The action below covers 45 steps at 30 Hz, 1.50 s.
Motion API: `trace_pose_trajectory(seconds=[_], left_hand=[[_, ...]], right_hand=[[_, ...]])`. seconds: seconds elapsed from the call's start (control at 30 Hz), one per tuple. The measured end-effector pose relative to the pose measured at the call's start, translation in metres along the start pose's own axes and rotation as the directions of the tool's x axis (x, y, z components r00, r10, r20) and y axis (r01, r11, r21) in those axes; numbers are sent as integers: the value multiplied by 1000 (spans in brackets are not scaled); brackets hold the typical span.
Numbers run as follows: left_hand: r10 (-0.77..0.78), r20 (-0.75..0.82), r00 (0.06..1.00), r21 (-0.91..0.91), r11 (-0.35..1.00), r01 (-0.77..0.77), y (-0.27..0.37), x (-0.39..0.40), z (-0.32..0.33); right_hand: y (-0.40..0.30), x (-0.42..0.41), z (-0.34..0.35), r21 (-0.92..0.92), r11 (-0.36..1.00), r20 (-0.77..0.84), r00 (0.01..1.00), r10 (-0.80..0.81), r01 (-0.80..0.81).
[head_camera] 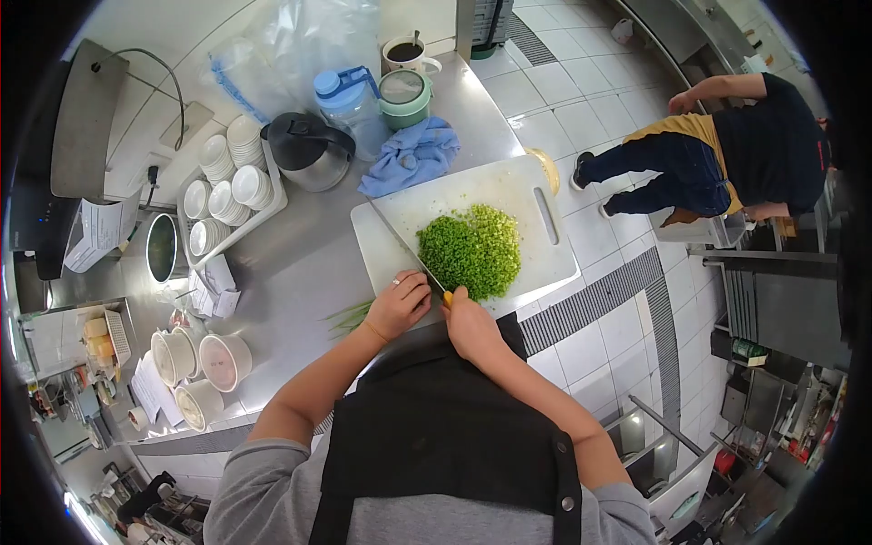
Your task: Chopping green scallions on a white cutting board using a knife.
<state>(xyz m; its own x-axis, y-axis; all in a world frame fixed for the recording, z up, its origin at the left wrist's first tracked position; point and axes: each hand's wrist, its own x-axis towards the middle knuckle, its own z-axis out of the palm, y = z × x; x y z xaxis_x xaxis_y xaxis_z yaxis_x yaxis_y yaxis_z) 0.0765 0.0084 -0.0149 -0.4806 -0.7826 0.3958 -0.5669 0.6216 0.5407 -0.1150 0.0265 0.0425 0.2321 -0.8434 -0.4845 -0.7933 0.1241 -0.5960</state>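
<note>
My right hand grips the yellow handle of a kitchen knife. Its long blade crosses the white plastic cutting board, tip pointing to the far left. Beside the blade, my left hand is curled, wearing a ring, over a bunch of green onions. Their long green ends stick out to the left past the board, while the part under my fingers is hidden. Right of the blade lies a broad heap of finely chopped green onion, darker green on the left and paler on the right.
Beyond the board are a crumpled blue cloth, a steel jug, a blue-lidded bottle and a coffee mug. Stacked white cups and lidded tubs stand left on the steel counter. A person stands at right.
</note>
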Motion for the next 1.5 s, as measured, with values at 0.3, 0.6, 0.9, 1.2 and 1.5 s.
trace_pose_trajectory(seconds=[0.3, 0.6, 0.9, 1.2, 1.5], left_hand=[[-39, 30, 999, -22, 999, 39, 6, -8, -1], [-48, 35, 998, -10, 999, 48, 4, 1, -1], [17, -30, 999, 4, 1000, -17, 0, -2, 1], [19, -21, 1000, 22, 1000, -19, 1, 0, 1], [1, -45, 999, 18, 1000, 0, 0, -2, 3]], right_hand=[[4, 5, -6, -13, 1000, -52, 999, -7, 6], [1, -2, -7, -72, 997, -47, 999, -18, 14], [-4, -8, -22, -49, 998, -40, 998, -38, 36], [2, -12, -15, -49, 997, -55, 997, -56, 53], [14, -23, -9, -32, 999, -14, 1000, -10, 10]])
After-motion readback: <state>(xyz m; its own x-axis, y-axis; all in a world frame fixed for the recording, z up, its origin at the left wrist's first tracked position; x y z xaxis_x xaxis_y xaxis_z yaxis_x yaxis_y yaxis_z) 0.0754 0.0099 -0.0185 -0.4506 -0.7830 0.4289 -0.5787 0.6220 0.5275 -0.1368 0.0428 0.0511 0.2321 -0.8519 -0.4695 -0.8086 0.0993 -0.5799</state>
